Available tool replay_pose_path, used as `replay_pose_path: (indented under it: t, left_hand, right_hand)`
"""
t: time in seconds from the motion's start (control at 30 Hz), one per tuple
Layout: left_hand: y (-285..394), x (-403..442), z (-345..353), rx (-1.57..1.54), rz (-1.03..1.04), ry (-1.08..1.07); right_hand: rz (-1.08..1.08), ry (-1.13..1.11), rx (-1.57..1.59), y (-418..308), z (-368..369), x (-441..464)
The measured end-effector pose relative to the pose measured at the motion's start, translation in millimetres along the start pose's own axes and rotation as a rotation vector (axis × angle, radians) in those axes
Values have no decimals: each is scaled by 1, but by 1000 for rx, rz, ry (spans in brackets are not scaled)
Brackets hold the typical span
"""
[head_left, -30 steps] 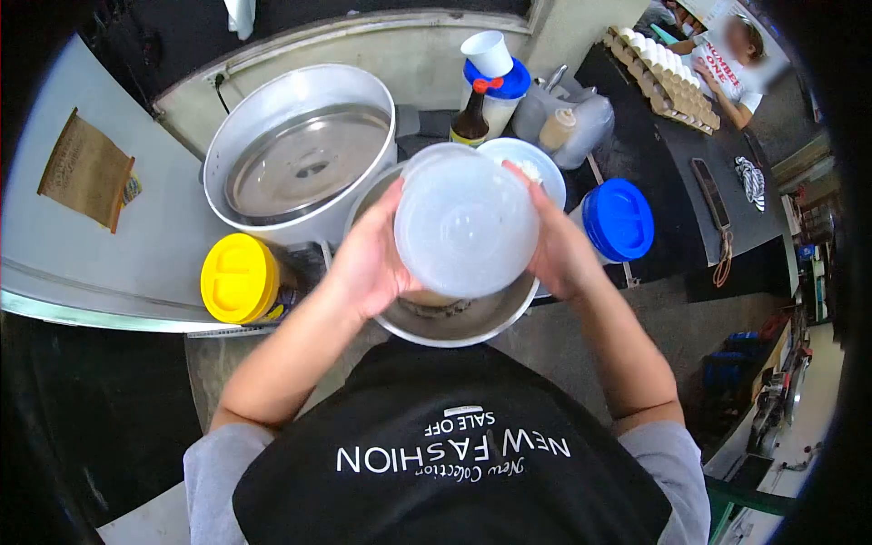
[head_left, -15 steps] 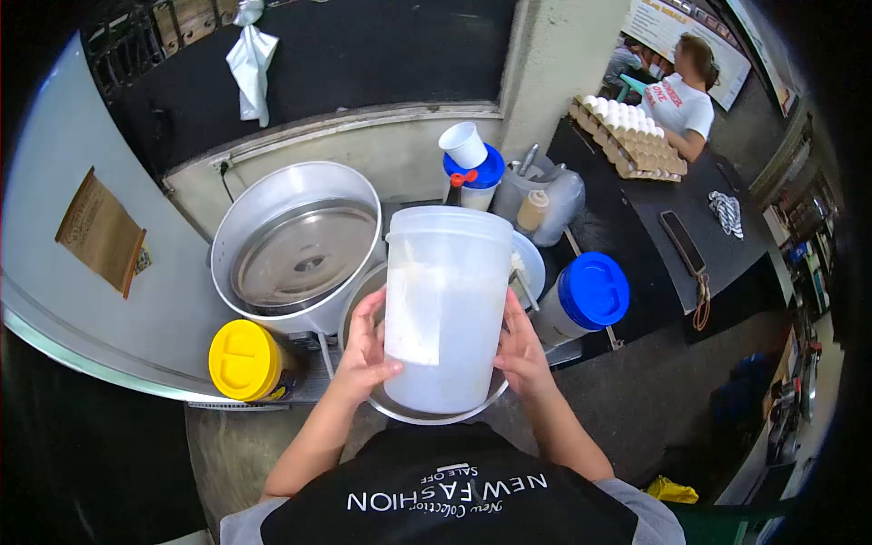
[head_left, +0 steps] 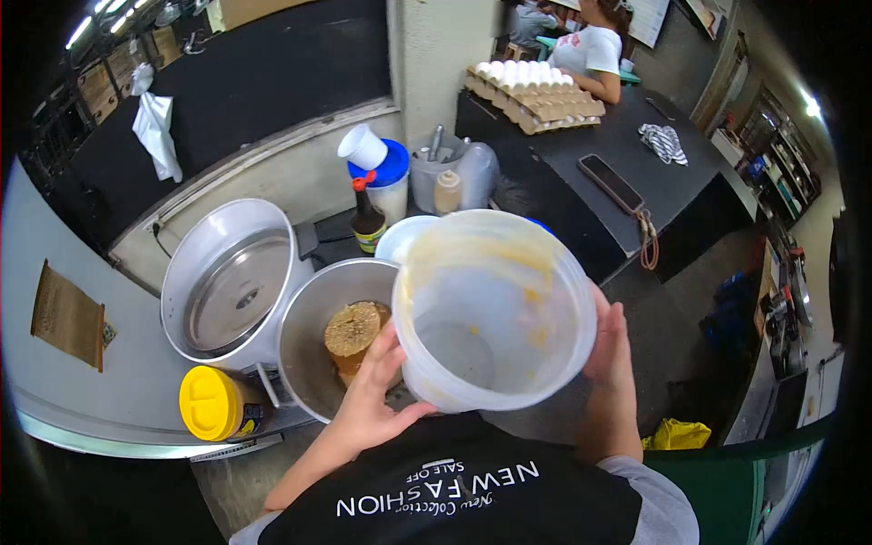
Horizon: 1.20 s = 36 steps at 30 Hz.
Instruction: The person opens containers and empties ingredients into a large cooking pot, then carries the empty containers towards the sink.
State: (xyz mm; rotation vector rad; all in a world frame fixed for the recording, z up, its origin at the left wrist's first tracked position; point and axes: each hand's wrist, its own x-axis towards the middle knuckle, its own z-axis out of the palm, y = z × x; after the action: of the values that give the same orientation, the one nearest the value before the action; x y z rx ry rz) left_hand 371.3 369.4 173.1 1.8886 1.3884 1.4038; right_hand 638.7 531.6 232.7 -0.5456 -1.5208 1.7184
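Two hands (head_left: 371, 400) (head_left: 607, 343) holding tub (head_left: 493, 313), perhaps overhanging pot (head_left: 305, 331)

I see a black garment (head_left: 445, 509); white lettering (head_left: 438, 481) reads NEW FASHION and SALE OFF; short grey sleeves (head_left: 661, 500); the smaller script (head_left: 454, 500) perhaps says New Colection.
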Motion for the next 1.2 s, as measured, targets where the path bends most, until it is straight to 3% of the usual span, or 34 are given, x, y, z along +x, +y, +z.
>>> replay_pose_path:
  t: [0.17, 0.27, 0.43, 0.53, 0.63, 0.73, 0.8, 1.0, 1.13, 1.17, 1.2]
  left_hand:
    - [-1, 32, 50, 107, 122, -128]
    - [6, 52, 78, 202, 203, -164]
    - [24, 87, 120, 269, 344, -187]
    - [29, 101, 136, 108, 342, -53]
    - [26, 103, 134, 199, 200, 48]
    - [17, 88, 128, 243, 113, 137]
    - [11, 70, 124, 276, 54, 201]
    - [14, 9, 111, 379, -219, 385]
    - [28, -18, 106, 505, -322, 440]
    - [31, -21, 108, 543, -321, 468]
    - [38, -24, 109, 534, -381, 469]
  right_hand:
    - [39, 271, -2, -33, -31, -41]
    - [88, 240, -43, -40, -74, -69]
    - [59, 422, -41, -57, -127, -106]
    - [19, 664, -65, -75, -153, -126]
    - [-62, 923, 81, -96, -166, -138]
    - [-37, 999, 97, -103, -238, -164]
    - [-151, 1051, -67, -104, -290, -175]
    - [-275, 1076, -135, -156, -391, -133]
    - [-280, 1095, -334, -198, -428, -61]
    - [-165, 1127, -671, -211, -443, -49]
    - [-167, 1123, -756, -215, -449, -30]
